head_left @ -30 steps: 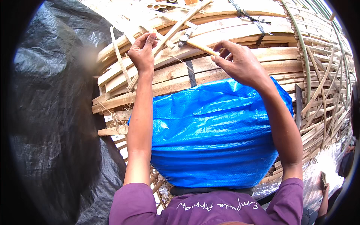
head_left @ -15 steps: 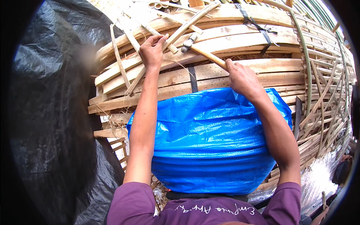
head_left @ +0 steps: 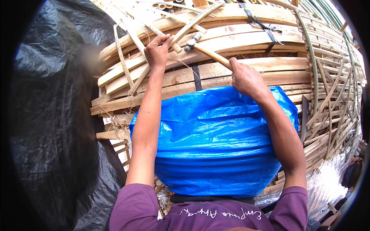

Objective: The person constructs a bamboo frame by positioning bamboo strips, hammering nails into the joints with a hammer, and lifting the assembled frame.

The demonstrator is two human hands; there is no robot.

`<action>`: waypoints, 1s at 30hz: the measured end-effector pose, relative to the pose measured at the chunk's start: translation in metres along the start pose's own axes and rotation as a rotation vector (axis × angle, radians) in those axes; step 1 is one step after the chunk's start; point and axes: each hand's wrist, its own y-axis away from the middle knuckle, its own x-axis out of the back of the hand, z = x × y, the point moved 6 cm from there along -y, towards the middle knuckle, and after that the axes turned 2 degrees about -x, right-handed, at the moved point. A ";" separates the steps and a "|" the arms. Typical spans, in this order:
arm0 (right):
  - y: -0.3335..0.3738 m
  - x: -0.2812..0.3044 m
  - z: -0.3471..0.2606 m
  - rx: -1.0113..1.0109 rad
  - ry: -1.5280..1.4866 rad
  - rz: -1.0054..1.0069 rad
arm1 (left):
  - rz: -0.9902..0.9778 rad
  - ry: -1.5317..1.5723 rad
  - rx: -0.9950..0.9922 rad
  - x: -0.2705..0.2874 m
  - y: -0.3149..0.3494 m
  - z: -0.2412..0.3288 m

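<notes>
My left hand [head_left: 157, 54] is pinched together at the crossing of thin bamboo strips. Its fingertips rest by the lower end of a long diagonal strip [head_left: 196, 22]; whatever small thing is between them is hidden. A shorter strip [head_left: 176, 47] pokes out just beyond that hand. In my right hand [head_left: 249, 80] is a hammer [head_left: 214, 55], gripped low on its pale wooden handle. The metal head sits a little right of the left fingers, apart from them, over the stacked timber beams [head_left: 246, 40].
A blue tarp [head_left: 216, 134] covers my lap. Black sheeting [head_left: 58, 115] hangs at the left. Black strapping [head_left: 259, 24] binds the far beams. Woven bamboo slats [head_left: 327, 88] spread on the right, with a dark flat blade-like piece [head_left: 304, 118] beside them. Cut bamboo tubes [head_left: 162, 6] lie at the back.
The hammer and my right hand have shifted slightly left and up. My left hand keeps its pinch in nearly the same place, and the strips look unchanged.
</notes>
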 end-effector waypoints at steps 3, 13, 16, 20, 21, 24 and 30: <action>0.003 0.020 -0.007 -0.034 -0.007 0.062 | -0.039 0.054 -0.015 -0.002 0.001 -0.004; 0.008 0.010 -0.007 -0.140 -0.703 -0.159 | -0.031 0.037 -0.012 0.006 0.003 0.010; 0.007 0.001 -0.031 -0.218 -0.959 -0.246 | -0.080 0.039 0.053 0.010 0.004 0.006; -0.003 -0.001 -0.046 -0.179 -0.988 -0.220 | -0.047 0.035 0.064 0.006 0.006 0.011; -0.008 0.002 -0.049 -0.127 -0.935 -0.151 | -0.040 0.053 0.101 0.005 0.006 0.009; -0.018 0.016 -0.058 -0.018 -0.838 -0.046 | -0.027 0.072 0.123 0.006 0.005 0.001; -0.021 0.008 -0.062 0.004 -0.688 -0.021 | -0.028 0.131 0.154 0.003 0.004 0.003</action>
